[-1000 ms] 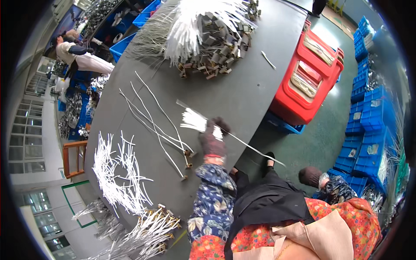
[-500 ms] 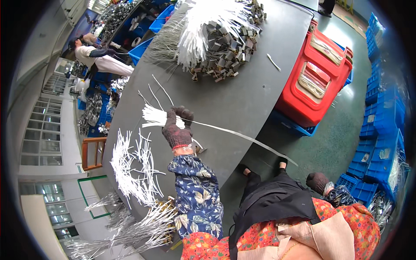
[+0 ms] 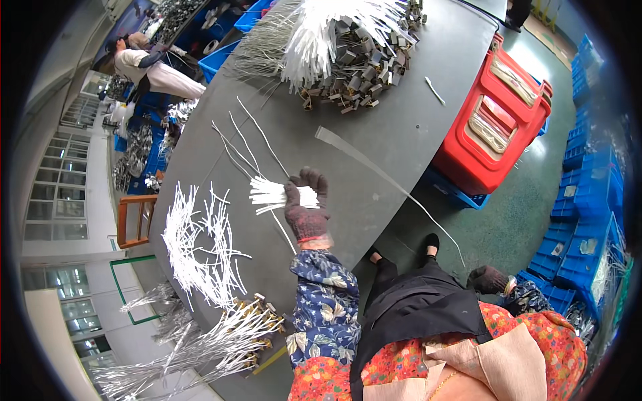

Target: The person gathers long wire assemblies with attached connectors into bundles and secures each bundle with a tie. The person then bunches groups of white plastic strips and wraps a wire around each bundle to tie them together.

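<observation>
My left hand (image 3: pixel 307 204) is curled round the bundle of short white pieces (image 3: pixel 266 194) over the table (image 3: pixel 361 207); the 1 long strip (image 3: pixel 366 160), at my fingers 0.5 s ago, now stretches clear. My right hand's (image 3: pixel 488 279) grip I can't tell.

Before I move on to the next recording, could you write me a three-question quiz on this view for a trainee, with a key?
1. What does the person's left hand hold?
a) a blue crate
b) a bundle of short white pieces
c) a black shoe
2. True or false: the person's right hand lies on the grey table.
3. What colour is the lidded bin just beyond the table's right edge?

Key:
1. b
2. False; it is beside the person's body, past the table's edge.
3. Red.
</observation>
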`<action>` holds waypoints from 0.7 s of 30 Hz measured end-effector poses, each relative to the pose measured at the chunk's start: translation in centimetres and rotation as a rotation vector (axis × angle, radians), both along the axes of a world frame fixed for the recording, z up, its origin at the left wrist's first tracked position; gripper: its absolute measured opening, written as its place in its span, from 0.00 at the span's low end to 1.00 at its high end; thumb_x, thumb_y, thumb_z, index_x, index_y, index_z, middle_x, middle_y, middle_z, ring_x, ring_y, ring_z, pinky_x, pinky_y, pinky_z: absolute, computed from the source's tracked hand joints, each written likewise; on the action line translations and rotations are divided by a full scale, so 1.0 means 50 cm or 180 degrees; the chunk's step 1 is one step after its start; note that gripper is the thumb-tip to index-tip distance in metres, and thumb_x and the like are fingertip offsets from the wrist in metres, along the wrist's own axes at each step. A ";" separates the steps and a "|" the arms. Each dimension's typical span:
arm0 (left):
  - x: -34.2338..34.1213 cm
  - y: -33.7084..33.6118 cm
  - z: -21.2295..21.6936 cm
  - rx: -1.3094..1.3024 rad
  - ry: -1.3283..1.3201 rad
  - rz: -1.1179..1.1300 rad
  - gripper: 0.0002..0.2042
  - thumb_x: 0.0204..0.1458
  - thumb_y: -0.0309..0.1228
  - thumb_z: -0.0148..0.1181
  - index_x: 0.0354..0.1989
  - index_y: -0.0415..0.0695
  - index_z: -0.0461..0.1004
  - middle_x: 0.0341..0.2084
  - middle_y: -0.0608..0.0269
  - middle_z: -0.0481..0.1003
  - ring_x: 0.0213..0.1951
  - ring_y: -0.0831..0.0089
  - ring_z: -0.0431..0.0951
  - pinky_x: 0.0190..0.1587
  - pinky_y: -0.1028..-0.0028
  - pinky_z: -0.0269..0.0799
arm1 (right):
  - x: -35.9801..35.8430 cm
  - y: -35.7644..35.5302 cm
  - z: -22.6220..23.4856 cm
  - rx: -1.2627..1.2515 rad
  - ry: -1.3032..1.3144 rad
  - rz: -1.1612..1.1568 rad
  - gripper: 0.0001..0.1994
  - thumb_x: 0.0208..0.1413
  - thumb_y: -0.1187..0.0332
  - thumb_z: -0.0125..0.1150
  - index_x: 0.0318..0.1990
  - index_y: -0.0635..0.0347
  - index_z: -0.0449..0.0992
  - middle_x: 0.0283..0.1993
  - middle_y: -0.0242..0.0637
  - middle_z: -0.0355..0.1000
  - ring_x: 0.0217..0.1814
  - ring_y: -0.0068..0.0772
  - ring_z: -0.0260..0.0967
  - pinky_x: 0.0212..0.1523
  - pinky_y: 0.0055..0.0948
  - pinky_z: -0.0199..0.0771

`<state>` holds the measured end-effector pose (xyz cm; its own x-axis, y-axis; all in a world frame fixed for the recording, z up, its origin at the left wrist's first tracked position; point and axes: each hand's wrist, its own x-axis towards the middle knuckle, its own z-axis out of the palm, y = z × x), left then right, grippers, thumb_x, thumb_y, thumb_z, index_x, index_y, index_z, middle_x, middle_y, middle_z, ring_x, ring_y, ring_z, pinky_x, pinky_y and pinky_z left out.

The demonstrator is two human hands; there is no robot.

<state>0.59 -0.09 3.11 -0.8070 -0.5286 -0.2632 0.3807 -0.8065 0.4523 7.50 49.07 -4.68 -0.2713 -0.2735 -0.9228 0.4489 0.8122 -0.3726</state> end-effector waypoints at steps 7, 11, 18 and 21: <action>-0.011 0.152 0.015 -0.2821 -0.2216 -0.0025 0.08 0.52 0.30 0.63 0.34 0.39 0.76 0.27 0.66 0.75 0.26 0.77 0.73 0.27 0.77 0.70 | -0.088 -0.137 0.128 -0.0899 -0.0187 0.0035 0.14 0.46 0.66 0.63 0.40 0.63 0.78 0.29 0.35 0.76 0.29 0.25 0.70 0.33 0.28 0.71; 0.014 0.124 -0.092 -0.2081 -0.3089 0.0297 0.07 0.52 0.31 0.62 0.31 0.39 0.76 0.22 0.67 0.74 0.20 0.78 0.70 0.22 0.78 0.63 | -0.088 -0.152 0.148 -0.1770 0.0352 0.0474 0.13 0.49 0.66 0.62 0.41 0.64 0.77 0.36 0.40 0.76 0.36 0.28 0.72 0.39 0.28 0.72; 0.059 0.177 -0.066 -0.0894 -0.1911 0.0327 0.12 0.55 0.38 0.59 0.37 0.40 0.73 0.30 0.60 0.75 0.26 0.71 0.74 0.29 0.70 0.72 | -0.075 -0.181 0.164 -0.2512 0.0662 0.0519 0.14 0.54 0.66 0.56 0.44 0.64 0.76 0.38 0.42 0.76 0.39 0.36 0.74 0.41 0.30 0.72; 0.047 0.145 -0.018 -0.0739 -0.1282 -0.0242 0.13 0.57 0.40 0.57 0.38 0.43 0.71 0.31 0.60 0.75 0.27 0.69 0.73 0.30 0.68 0.73 | -0.068 -0.172 0.184 -0.1669 0.0368 0.0330 0.14 0.53 0.62 0.59 0.40 0.64 0.77 0.28 0.33 0.72 0.29 0.20 0.67 0.32 0.27 0.68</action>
